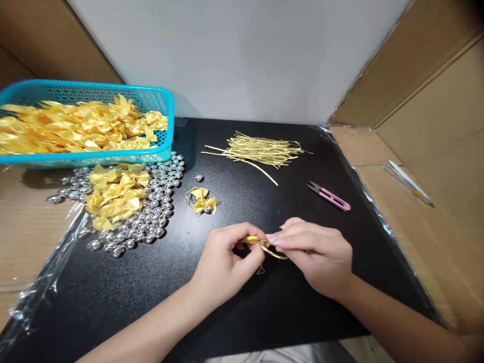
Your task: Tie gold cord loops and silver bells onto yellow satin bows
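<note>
Over the front middle of the black table, my left hand [230,257] pinches a yellow ribbon bow [251,239], which its fingers partly cover. Meeting it from the right, my right hand [317,252] has its fingers closed on a gold cord [275,253] that curves out beside the bow. A small loop of gold cord [260,269] hangs below my left thumb. Just beyond my left hand lie yellow bows [206,204] with a silver bell and a ring of cord. A single silver bell [198,178] rests behind them.
A blue basket [170,126] full of yellow bows stands at the back left. Before it, silver bells [151,222] surround a heap of yellow bows [117,194]. Gold cords [264,151] lie at the back; pink thread snips [330,196] lie right. Cardboard walls [427,101] flank the table.
</note>
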### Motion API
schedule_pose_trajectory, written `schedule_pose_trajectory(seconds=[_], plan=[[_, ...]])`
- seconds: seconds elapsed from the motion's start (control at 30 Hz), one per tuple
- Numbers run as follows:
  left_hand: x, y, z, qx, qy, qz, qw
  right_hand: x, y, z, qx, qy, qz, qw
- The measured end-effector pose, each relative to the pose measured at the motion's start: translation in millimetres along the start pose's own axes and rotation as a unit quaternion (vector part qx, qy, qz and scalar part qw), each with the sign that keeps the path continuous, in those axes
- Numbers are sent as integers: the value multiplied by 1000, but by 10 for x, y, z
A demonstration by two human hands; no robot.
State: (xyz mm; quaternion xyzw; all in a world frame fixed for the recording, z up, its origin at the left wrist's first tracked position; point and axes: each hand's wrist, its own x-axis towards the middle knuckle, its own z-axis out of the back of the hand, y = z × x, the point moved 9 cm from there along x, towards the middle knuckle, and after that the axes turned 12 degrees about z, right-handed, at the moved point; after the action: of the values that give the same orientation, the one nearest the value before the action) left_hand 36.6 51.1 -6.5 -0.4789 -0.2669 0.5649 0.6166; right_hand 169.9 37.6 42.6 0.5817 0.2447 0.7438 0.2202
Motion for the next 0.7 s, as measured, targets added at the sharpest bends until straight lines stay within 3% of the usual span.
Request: schedule_pose_trajectory(seconds=[0.17,0.33,0.5,0.7], plan=[[36,118,15,-43,0,51,998,-44,-178,183,32,-74,-104,991],[82,260,-26,-158,23,126,979,-126,-377,392,99,-190,-182,960],[113,265,-65,-253,55,162,952,-105,-462,435,123,-224,-210,944],[137,331,-55,-272,52,204,939,-82,-504,493,121,-220,-220,943]])
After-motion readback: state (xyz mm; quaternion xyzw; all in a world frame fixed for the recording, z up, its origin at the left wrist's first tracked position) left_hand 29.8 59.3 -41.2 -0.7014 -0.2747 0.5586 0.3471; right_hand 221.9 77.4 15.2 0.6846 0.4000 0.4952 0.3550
